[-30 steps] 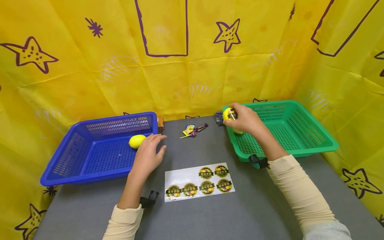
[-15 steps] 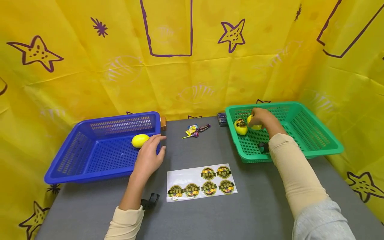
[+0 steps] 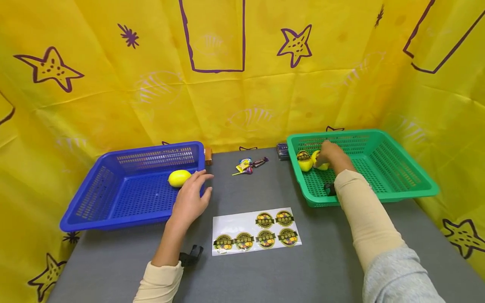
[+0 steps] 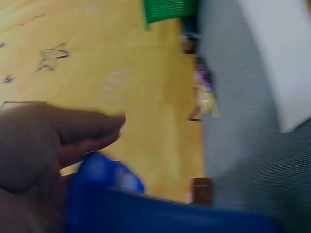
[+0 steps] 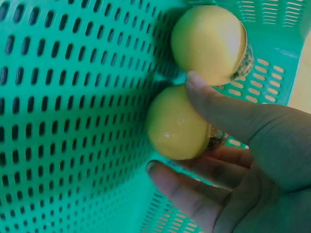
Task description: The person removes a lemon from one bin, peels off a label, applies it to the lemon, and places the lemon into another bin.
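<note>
My right hand reaches into the green basket and grips a yellow lemon low on the basket floor. In the right wrist view its thumb and fingers curl round that lemon. A second lemon with a dark round sticker lies touching it on the left. My left hand rests with straight fingers on the right rim of the blue basket, close to a plain lemon inside. The left wrist view is blurred, showing fingers above the blue rim.
A white sticker sheet with several round labels lies on the grey table between my arms. Wrapped candies, a small dark box and a brown block sit at the back. Yellow cloth walls surround the table.
My right hand carried the lemon from over the green basket's left rim down inside, beside the stickered lemon. The left hand has barely shifted on the blue basket's rim.
</note>
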The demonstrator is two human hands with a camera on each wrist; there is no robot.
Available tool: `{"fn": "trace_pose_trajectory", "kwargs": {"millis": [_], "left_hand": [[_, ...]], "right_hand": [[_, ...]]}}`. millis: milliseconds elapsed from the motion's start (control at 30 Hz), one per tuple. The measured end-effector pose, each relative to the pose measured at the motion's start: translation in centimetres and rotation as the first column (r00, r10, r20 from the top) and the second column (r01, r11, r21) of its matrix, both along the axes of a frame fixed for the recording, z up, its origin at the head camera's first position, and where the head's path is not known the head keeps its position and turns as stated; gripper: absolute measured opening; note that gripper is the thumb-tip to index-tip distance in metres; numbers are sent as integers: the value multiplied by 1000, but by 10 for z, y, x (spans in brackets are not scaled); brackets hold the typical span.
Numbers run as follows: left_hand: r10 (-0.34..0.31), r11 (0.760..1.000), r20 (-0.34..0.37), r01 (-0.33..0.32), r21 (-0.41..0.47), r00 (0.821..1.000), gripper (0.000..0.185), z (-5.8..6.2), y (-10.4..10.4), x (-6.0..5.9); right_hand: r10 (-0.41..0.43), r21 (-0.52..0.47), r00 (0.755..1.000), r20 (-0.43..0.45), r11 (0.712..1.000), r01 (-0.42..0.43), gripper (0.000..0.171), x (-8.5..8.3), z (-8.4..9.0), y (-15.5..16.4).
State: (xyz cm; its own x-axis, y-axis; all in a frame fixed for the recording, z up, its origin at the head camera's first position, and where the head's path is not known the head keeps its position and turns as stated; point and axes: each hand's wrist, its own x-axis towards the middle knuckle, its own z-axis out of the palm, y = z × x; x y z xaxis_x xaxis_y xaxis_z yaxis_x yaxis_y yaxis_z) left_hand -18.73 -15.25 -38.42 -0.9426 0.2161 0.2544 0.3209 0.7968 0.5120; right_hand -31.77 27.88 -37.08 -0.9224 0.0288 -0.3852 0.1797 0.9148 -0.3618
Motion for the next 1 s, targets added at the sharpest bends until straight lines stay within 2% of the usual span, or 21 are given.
{"fn": "trace_pose_trajectory", "kwargs": {"millis": [67, 167, 267, 333, 400, 500, 533, 600, 667, 733, 767, 800, 867, 900, 1000], "left_hand": [[-55, 998, 72, 54, 24, 996, 40, 12, -5, 0], [-114, 994, 168, 112, 17, 979, 45, 41, -16, -3], [-106, 988, 217, 127, -86, 970, 48, 74, -32, -13], [-74, 977, 270, 124, -173, 960, 51, 92, -45, -24], [-49, 959, 326, 136, -248, 944, 53, 100, -56, -39], [-6, 933, 437, 162, -321, 899, 54, 98, -67, -62], [16, 930, 486, 165, -327, 874, 55, 95, -70, -70], [77, 937, 595, 147, -318, 800, 58, 87, -73, -84], [145, 947, 690, 102, -304, 709, 62, 78, -73, -95], [225, 959, 764, 3, -284, 604, 69, 72, -71, -103], [248, 957, 778, -24, -288, 577, 71, 70, -70, -106], [262, 956, 782, -42, -290, 565, 70, 67, -69, -108], [254, 962, 792, -58, -268, 556, 68, 60, -68, -113], [248, 963, 788, -56, -263, 564, 65, 56, -69, -114], [180, 971, 767, 15, -239, 616, 56, 43, -72, -118]], "right_hand": [[24, 71, 1000, 0, 997, -24, 73, 1, 3, 0], [53, 142, 997, 49, 988, -59, 79, 3, 11, 2], [102, 195, 987, 121, 973, -124, 79, 10, 27, 4], [163, 186, 974, 156, 964, -191, 70, 19, 40, 2], [245, 160, 953, 180, 948, -275, 53, 31, 53, -4], [350, 80, 919, 183, 926, -369, 39, 52, 64, -19], [394, 71, 903, 174, 909, -410, 38, 59, 65, -26], [451, 62, 881, 142, 884, -463, 39, 74, 66, -38], [494, 80, 864, 95, 862, -501, 41, 89, 63, -50], [514, 119, 856, 55, 848, -517, 46, 104, 60, -59], [506, 142, 862, 36, 851, -506, 48, 111, 57, -63], [495, 162, 869, 17, 856, -491, 50, 118, 54, -66], [465, 187, 885, -24, 872, -453, 48, 131, 47, -70], [454, 197, 890, -53, 878, -436, 46, 138, 44, -72], [413, 216, 893, -177, 902, -374, 33, 157, 31, -74]]}}
